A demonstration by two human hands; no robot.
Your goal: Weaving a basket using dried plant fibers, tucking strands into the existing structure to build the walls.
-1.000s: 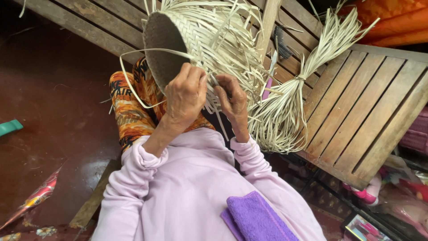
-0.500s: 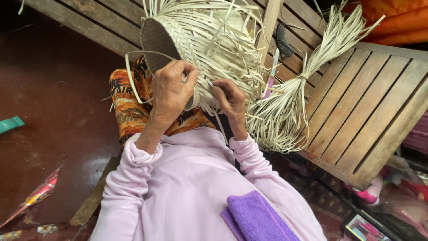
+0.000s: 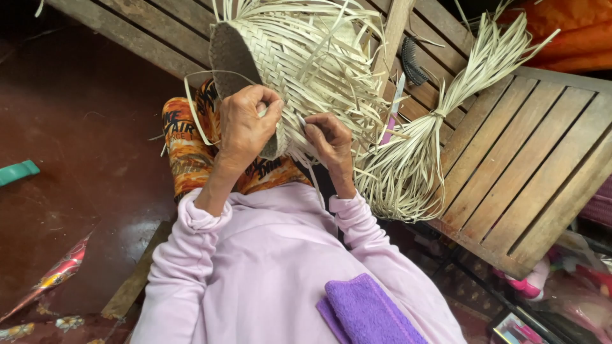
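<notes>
Left hand (image 3: 245, 124) closed around rim of half-woven palm-leaf basket (image 3: 287, 57), right hand (image 3: 328, 140) pinching loose strip, tied bundle of strips (image 3: 421, 153) on slatted wooden table (image 3: 529, 159) nearby

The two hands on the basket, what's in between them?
In the head view, between the left hand and right hand lies the woven basket's lower edge, with loose pale strips hanging down.

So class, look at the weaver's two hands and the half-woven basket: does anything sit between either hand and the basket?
Nothing visible does. The left hand grips the woven basket at its rim, and the right hand pinches loose strips hanging from its weave. The tied bundle of strips lies off to the right on the wooden slats, clear of both.
</notes>
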